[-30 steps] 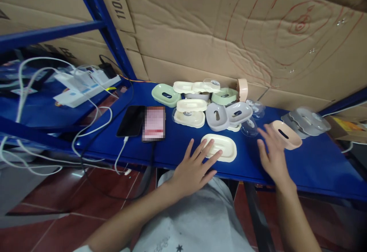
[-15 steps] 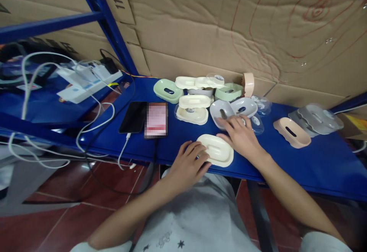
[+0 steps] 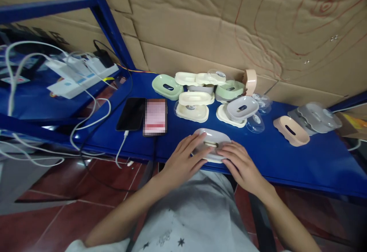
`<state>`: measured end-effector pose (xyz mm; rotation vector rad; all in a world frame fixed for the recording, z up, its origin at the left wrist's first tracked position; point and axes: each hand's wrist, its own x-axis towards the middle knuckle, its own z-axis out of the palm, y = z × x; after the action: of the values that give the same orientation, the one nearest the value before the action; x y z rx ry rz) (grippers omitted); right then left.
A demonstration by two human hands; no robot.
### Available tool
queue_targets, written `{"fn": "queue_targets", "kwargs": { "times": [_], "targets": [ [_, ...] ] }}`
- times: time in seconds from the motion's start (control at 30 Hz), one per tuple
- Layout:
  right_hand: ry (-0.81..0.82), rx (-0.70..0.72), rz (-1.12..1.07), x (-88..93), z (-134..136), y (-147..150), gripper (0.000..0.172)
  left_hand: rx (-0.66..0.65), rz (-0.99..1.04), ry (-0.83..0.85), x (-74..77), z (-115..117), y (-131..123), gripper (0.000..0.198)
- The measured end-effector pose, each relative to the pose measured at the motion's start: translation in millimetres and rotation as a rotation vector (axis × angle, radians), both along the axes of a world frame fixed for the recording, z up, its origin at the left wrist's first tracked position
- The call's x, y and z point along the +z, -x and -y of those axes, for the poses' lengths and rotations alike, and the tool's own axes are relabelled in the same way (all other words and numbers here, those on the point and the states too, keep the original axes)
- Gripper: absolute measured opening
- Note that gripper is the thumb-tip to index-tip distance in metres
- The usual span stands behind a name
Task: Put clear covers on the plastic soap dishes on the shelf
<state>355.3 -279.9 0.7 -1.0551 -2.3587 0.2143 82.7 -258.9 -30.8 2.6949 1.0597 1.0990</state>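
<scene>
Both my hands rest on a grey slotted soap-dish tray that sits on top of a cream soap-dish base at the near edge of the blue shelf. My left hand lies on its left side with fingers pressing on the tray. On its right side my right hand has its fingers flat along the near rim. Behind them lies a cluster of soap-dish parts: a green one, cream ones and a grey one.
Two phones lie left of the pile, one on a charging cable. A pink dish and a grey stack are at the right. A power strip with white cables sits far left. Cardboard backs the shelf.
My right hand picked a grey tray from the pile and brought it onto the cream base near the edge. My left hand stayed at the base and now presses on the tray.
</scene>
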Motion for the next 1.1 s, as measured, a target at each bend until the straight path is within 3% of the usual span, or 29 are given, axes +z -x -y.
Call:
{"fn": "queue_targets", "kwargs": {
  "times": [0.13, 0.3, 0.57, 0.67, 0.73, 0.8, 0.87, 0.93, 1.1],
  "targets": [
    [-0.047, 0.022, 0.069, -10.8, 4.5, 6.2, 0.038, -0.06, -0.022, 0.003, -1.1, -3.5, 2.0, 0.024],
    [-0.023, 0.069, 0.121, -0.9, -15.9, -11.1, 0.034, -0.066, -0.013, -0.006, -2.3, -5.3, 1.7, 0.022],
    [-0.228, -0.342, 0.42, 32.0, -89.8, -58.6, 0.038, -0.055, -0.006, 0.008, 2.3, -4.8, -1.2, 0.02],
    [-0.315, -0.555, 0.318, 24.7, -97.0, -77.2, 0.045, -0.057, 0.006, 0.031, 2.7, -4.6, -1.1, 0.02],
    [-0.308, -0.664, 0.203, 12.0, -99.6, -89.2, 0.064, -0.078, 0.028, 0.044, 3.1, -4.2, -0.8, 0.017],
    [-0.192, -0.741, 0.146, 0.3, -100.9, -98.4, 0.085, -0.114, 0.052, 0.044, 3.8, -3.4, -0.3, 0.015],
    [-0.041, -0.768, 0.152, -4.0, -96.9, -104.1, 0.091, -0.136, 0.064, 0.037, 5.1, -2.2, 0.4, 0.019],
    [0.041, -0.77, 0.14, 0.9, -82.4, -106.4, 0.083, -0.128, 0.069, 0.048, 6.6, -0.8, 1.4, 0.027],
    [0.181, -0.728, -0.004, 25.9, -7.9, -96.3, 0.056, -0.125, 0.114, 0.143, 8.0, 1.4, 3.8, 0.048]
  ]
}}
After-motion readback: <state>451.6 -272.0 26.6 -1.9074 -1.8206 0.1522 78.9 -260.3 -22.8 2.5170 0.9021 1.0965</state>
